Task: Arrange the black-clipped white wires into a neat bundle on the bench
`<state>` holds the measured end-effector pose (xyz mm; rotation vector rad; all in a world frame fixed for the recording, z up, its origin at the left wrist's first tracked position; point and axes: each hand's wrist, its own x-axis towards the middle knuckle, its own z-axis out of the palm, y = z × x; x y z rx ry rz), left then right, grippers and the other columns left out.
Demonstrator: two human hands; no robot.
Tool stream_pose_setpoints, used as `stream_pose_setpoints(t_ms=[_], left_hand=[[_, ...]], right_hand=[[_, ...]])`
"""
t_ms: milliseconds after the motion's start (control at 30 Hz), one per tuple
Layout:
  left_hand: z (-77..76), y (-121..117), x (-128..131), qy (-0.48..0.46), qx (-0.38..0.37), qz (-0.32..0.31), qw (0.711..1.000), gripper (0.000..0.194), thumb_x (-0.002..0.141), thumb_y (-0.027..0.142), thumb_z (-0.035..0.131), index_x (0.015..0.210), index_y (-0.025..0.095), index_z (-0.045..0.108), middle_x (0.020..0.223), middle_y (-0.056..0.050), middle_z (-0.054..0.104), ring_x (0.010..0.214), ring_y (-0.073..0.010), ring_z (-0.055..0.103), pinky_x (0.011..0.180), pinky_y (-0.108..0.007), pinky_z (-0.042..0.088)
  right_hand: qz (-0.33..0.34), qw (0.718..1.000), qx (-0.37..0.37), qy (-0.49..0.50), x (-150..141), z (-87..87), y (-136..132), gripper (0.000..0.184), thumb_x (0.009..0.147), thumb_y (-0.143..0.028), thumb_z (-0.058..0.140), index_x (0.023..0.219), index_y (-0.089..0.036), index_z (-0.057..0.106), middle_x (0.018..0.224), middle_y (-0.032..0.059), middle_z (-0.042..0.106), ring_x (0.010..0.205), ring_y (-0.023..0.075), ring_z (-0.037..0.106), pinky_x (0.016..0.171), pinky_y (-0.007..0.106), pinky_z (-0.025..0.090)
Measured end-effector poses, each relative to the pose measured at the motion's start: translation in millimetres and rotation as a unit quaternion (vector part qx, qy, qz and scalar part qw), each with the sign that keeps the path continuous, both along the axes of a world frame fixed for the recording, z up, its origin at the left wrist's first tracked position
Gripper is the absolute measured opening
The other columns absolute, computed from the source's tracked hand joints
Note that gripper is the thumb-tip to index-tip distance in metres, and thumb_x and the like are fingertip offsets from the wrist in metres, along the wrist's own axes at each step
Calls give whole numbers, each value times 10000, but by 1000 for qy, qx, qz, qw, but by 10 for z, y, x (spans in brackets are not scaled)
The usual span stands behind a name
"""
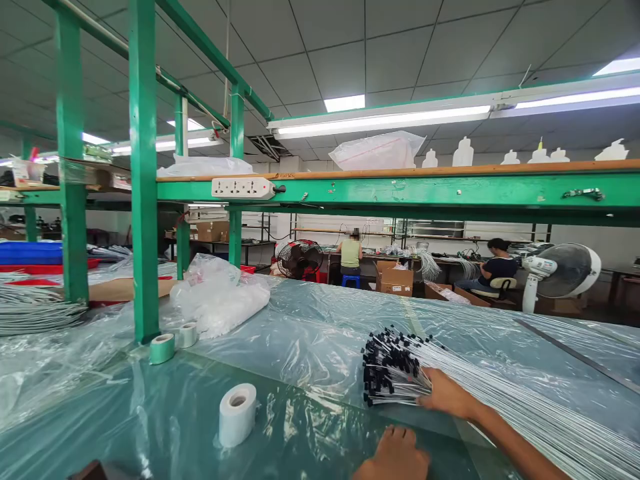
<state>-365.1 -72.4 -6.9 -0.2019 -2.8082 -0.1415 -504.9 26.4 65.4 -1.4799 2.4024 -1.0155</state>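
A thick bundle of thin white-grey cables [505, 377] with small black connectors [387, 363] at their ends lies across the right side of the table. My right hand [447, 393] is closed on some of these cables just behind the connectors, its fingertips partly hidden among them. At the bottom edge, my left hand [393, 457] is low over the sheeting, back up and fingers curled; whatever may be under the fingers is hidden. To its left stands a roll of white tape or film [237, 417].
Clear plastic sheeting covers the green tabletop [175, 407]. Green [163, 349] and white [188, 335] tape rolls stand by the green post [144, 173], near a plastic bag [225, 300]. A metal strip [575, 353] lies right. A shelf [400, 187] spans above. Two people sit beyond.
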Motion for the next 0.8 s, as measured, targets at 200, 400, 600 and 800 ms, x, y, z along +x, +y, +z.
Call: stream_pose_setpoints(t_ms=[200,400,600,800], left_hand=[[259,276,-353,-27,-88,13,996,487,751,245,518,1165,-5,463,1222,-211,459,1116,-269,423,896,-344,393],[288,296,-580,-2,-147,-21,989,446,762,210,493,1151,-6,469,1188,-203,484,1122,-277,397,932,-373,331],[316,273,-584,84,-212,-111,967,156,735,172,500,832,91,593,858,-91,588,820,-192,515,679,-284,420],[191,189,-475,56,-108,-86,989,121,682,198,522,737,121,598,801,-88,603,789,-203,537,701,-290,413]], right_hand=[[-24,999,-22,-1,-109,67,20,244,639,-388,551,687,-149,531,628,0,518,598,145,449,540,245,325],[58,997,-7,-50,-112,230,120,306,580,-392,657,739,-142,579,623,-19,516,605,134,464,536,216,337],[100,991,-18,-89,-94,283,153,347,680,-472,568,735,-129,589,595,-29,454,597,109,407,570,217,331],[76,990,-35,-112,-87,233,137,427,673,-515,556,838,-125,610,549,-48,379,529,88,323,502,209,293]])
